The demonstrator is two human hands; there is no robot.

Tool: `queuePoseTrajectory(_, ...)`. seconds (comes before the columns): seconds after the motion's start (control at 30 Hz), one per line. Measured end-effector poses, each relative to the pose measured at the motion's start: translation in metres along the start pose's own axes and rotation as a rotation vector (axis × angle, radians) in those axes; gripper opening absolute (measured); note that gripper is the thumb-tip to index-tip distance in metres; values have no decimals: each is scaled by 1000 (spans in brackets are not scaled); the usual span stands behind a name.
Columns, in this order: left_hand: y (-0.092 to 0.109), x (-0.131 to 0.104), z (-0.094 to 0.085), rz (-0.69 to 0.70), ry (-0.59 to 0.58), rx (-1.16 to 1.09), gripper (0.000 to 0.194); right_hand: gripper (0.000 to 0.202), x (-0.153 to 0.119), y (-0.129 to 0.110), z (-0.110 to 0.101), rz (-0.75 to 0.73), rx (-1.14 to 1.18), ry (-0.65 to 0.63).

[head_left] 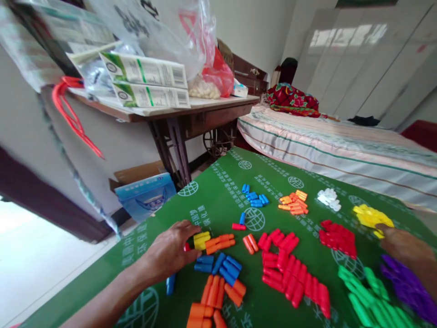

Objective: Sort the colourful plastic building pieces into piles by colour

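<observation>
We look down on a green worktop [273, 218] scattered with small plastic pieces sorted by colour. Our landmark is the large red arrangement [297, 273] of side-by-side pegs.

To its left, the left hand [174, 248] rests at the end of some yellow pieces [202, 240], index finger and thumb parted around them; we cannot tell whether the fingers grip. Orange pieces [220, 243] lie end to end with the yellow ones, pointing towards the red arrangement. Also left of it, but nearer to us, are blue pieces [230, 269] and a second orange group [213, 291].

Right of the red arrangement, the right hand [401, 241] reaches to a yellow pile [373, 215], its fingertips touching the near edge; whether they pinch a piece, we cannot make out. A red pile [337, 239] sits between the arrangement and that hand, with green [375, 298] and purple [408, 284] piles on the same side, closer to us.

Beyond the arrangement are blue [256, 198], orange [293, 203] and white [328, 199] piles, and, well past them, a striped bed [334, 139].
</observation>
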State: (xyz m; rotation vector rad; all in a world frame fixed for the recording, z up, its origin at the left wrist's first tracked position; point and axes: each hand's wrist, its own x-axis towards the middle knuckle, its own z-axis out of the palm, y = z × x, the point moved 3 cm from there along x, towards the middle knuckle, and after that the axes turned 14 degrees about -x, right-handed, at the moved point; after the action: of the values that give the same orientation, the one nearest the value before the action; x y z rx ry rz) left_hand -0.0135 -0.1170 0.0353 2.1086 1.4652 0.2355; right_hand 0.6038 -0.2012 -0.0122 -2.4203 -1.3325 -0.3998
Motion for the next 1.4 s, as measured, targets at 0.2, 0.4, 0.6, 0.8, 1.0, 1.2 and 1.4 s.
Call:
queuePoseTrajectory(0.2, 9, 9, 6, -33, -40, 83, 38, 27, -16, -39, -2, -283, -207, -164)
queuePoseTrajectory(0.4, 22, 4, 1, -63, -7, 15, 23, 32, -85, -181, -38, -512, -61, -159)
queuePoseTrajectory(0.6, 30, -10, -8, -72, 47, -66, 18, 29, -166, -303, -81, -718, 261, -178)
queuePoseTrajectory(0.8, 46, -25, -4, 60, -1, -313, 17, 35, -195, -370, -97, -753, 456, -221)
queuePoseTrajectory(1.0, 52, -33, -7, 71, 21, -375, 19, 16, -193, -377, -92, -694, 505, -337)
queuePoseTrajectory(1.2, 41, -35, -8, 13, 72, -348, 20, 10, -183, -360, -79, -546, 368, -332)
queuePoseTrajectory(1.4, 48, -41, -2, 27, 110, -445, 21, 10, -184, -370, -62, -512, 383, -366)
